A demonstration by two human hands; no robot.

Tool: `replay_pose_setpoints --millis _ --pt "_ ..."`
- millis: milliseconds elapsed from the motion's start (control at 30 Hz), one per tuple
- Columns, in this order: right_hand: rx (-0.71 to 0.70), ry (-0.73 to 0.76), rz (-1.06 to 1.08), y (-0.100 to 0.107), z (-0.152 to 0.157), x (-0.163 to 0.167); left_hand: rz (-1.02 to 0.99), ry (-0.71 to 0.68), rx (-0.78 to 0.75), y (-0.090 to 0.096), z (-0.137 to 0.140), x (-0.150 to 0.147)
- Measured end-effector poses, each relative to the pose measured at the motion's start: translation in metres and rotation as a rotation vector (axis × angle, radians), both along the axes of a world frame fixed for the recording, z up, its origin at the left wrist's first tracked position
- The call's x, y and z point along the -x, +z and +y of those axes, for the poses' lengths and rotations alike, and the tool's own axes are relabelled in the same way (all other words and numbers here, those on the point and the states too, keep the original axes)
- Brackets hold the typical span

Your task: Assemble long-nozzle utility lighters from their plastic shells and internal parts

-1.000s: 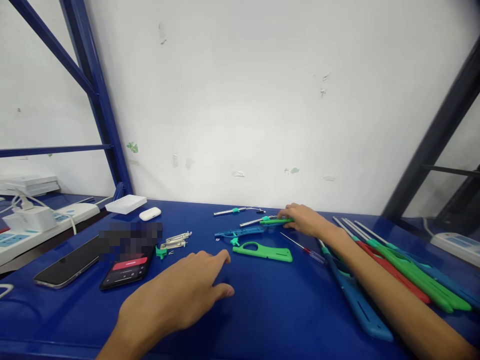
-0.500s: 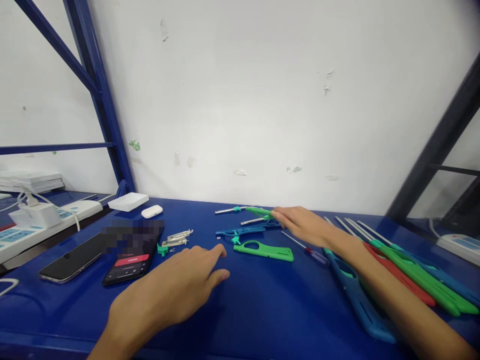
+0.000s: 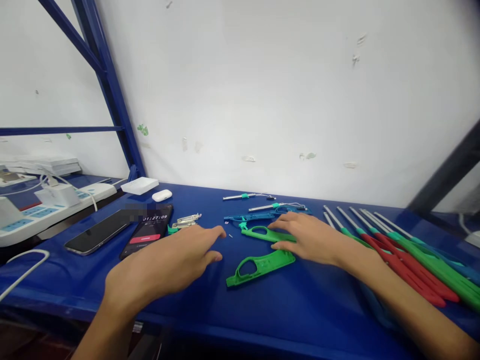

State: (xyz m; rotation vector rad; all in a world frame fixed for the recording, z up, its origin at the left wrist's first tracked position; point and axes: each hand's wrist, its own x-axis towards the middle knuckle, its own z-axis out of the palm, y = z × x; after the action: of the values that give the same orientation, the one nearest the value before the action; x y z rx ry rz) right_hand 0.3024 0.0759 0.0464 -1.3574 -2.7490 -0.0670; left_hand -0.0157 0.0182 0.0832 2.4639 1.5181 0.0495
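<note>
- Right hand (image 3: 311, 240) mid-frame, fingers spread flat, covering one end of a green shell (image 3: 262, 233)
- Left hand (image 3: 165, 265) lower left, open, empty
- Second shell (image 3: 258, 266) lies apart

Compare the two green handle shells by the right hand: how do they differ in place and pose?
The near green shell lies closer to the table's front edge, tilted, its loop end toward the left hand. The far green shell lies nearly level behind it, partly covered by the right hand, whose fingers rest on it. The near one's whole outline shows. Both are flat green plastic with a loop cutout.
</note>
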Motion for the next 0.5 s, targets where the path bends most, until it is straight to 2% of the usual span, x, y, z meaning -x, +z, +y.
replay_pose_setpoints --millis 100,267,500 --pt "0.037 0.028 -0.031 -0.008 0.007 -0.007 0.004 0.022 0.045 0.001 -0.001 -0.003" --pt "0.022 0.049 -0.046 -0.015 0.01 -0.009 0.007 0.043 0.082 0.005 -0.005 -0.008" --pt "-0.017 0.0 0.065 -0.013 0.009 -0.017 -0.094 0.01 0.026 -0.004 -0.004 -0.009"
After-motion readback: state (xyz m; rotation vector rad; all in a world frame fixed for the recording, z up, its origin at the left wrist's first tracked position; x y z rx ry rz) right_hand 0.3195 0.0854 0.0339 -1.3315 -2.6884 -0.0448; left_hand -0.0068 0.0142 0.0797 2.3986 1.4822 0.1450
